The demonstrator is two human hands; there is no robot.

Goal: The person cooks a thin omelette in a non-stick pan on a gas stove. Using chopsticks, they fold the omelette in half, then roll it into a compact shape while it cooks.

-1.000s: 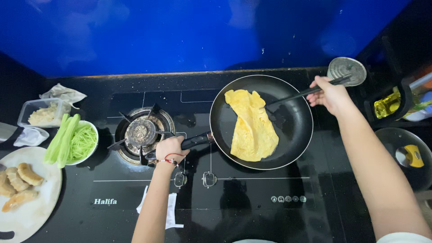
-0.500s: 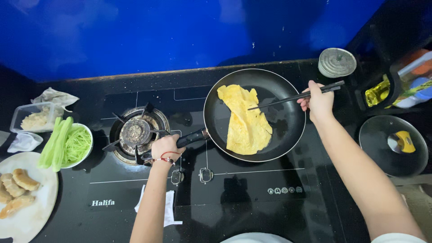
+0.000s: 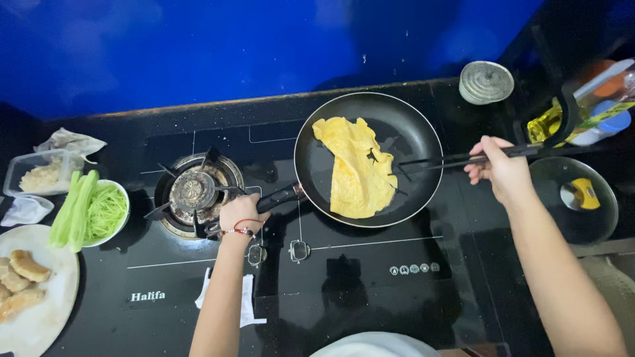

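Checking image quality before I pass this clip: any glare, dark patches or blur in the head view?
Head view: sharp overall; the glossy black cooktop mirrors light in soft patches; far right corner around the bottles is dim; the omelette in the pan is evenly lit; chopsticks in the right hand and the left hand show no motion blur.

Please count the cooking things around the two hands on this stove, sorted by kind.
Frying pans: 1, the frying pan, its handle held by the left hand
Omelettes: 1, the omelette
Chopstick pairs: 1, the chopsticks in the right hand
Gas burners: 1, the gas burner
Glass lids: 1, the glass lid
Total: 5
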